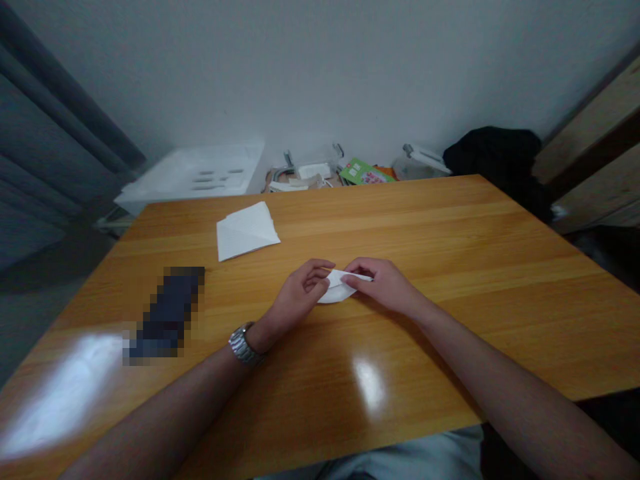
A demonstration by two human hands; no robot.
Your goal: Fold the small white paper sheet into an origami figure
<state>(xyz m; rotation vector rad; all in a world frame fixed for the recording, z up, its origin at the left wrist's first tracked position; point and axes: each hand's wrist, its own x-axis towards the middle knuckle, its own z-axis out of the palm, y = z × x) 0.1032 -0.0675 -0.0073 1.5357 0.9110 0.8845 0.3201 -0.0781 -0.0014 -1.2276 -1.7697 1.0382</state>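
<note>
Presently pinching a small white paper (339,294) from its two ends, left hand (300,297) and right hand (385,283) together, at about the middle of the bench (475,247). Gripping the left end with thumb on the near side and fingers curled behind, partly hidden from view. Gripping the right end with thumb laid on top and fingers bent round behind. Keeping both hands just beside each other, with only the paper between, and with bare forearms reaching in over the near edge. Cannot tell from this angle about any contact between paper and bench. Can see a fold line across the paper, and a rounded outline along its near side. Wearing a metal watch (243,343) on the left wrist. Can see a creased white napkin (247,232) lying toward the far left corner, well apart from the hands. Can see also a dark slab (170,310) toward the left edge, nearer than the napkin, too pixelated to identify. Looking past the far edge, can see a slotted white tray (220,163) at left, a green packet (365,171) amid clutter at the middle, and a black heap (493,153) by the far right corner. Can see a grey curtain (50,127) past the left edge, and pale cloth (400,459) below the near edge.
</note>
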